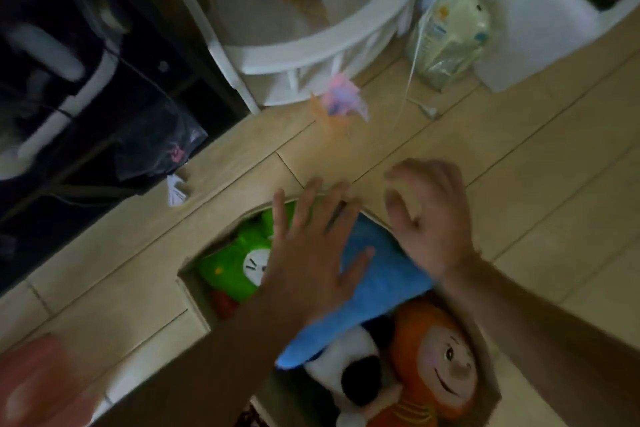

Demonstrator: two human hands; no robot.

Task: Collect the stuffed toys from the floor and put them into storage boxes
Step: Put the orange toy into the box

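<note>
Head view, looking down at a tiled floor (519, 163) with a storage box (185, 282) at lower centre of the frame.

Box contents, visible: green plush toy (228, 263) at the box's left end, blue plush toy (374, 274) across the middle, black-and-white plush toy (349, 367) and orange-haired doll (440, 354) toward the bottom right. The blue plush toy's long axis runs diagonally, from upper right down to lower left in the frame.

Left hand (311, 253): fingers spread wide and straight, palm down over the seam between the green and blue toys; whether it presses or only hovers, cannot tell (motion blur). Holds nothing.

Right hand (429, 215): over the box's upper-right rim, fingers loosely curled, holding nothing. Blurred.

Remaining on the floor: a pink-and-purple soft toy (341, 97), blurred, in upper centre of the frame, just in front of a white basket (311, 52). It lies straight ahead of both hands, past the far edge of the box, apart from the fingertips. The right hand sits slightly nearer; the left is lower in the frame.

Judgement: box nearly full; next reach likely forward, toward the top of the frame, for the pink toy.

Also present: a plastic packet (450, 35) at upper right, a dark bag (156, 146) at left.
</note>
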